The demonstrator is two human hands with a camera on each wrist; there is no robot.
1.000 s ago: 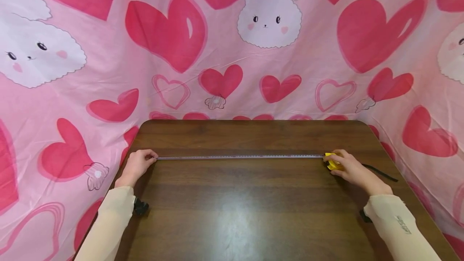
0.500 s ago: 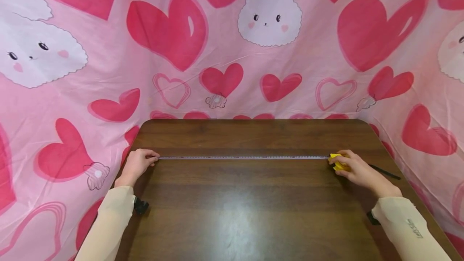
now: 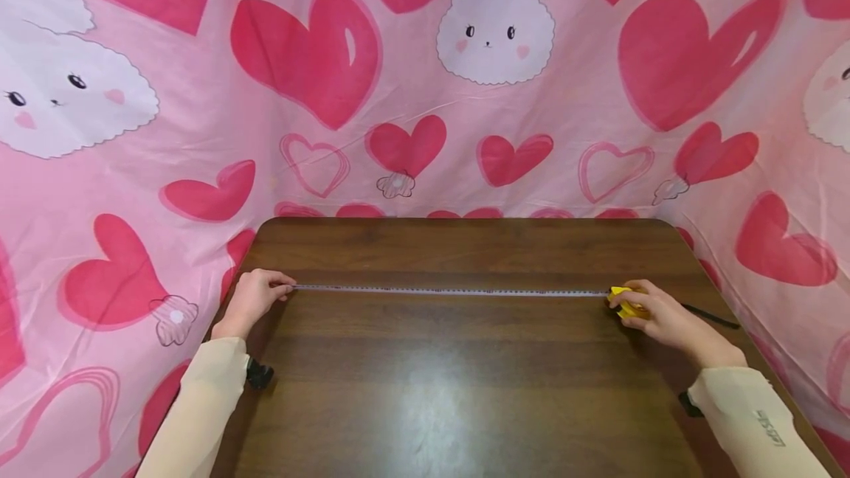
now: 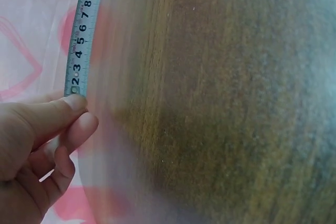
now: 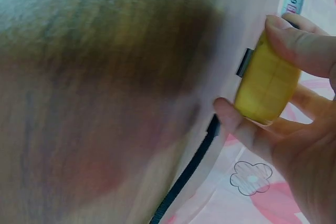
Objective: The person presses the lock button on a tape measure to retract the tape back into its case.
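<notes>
A tape measure's pale blade (image 3: 451, 291) stretches across the far part of the table, straight between both hands. My left hand (image 3: 252, 301) pinches the blade's free end between thumb and forefinger. In the left wrist view the blade (image 4: 81, 40) shows black numbers and a red 10, its tip hidden by the thumb. My right hand (image 3: 660, 316) grips the yellow tape measure case (image 3: 627, 302). Up close, in the right wrist view, the case (image 5: 268, 85) sits between thumb and fingers, the blade leaving its top and a black strap (image 5: 186, 174) trailing below.
The dark wood table (image 3: 425, 389) has rounded far corners and a glossy glare in the middle. Pink fabric with hearts and rabbits (image 3: 494, 43) hangs behind and on both sides. A small black device (image 3: 259, 373) is strapped at the left wrist.
My right hand has moved a little to the right and nearer with the tape measure case. My left hand, still pinching the blade's end, has shifted slightly to the right.
</notes>
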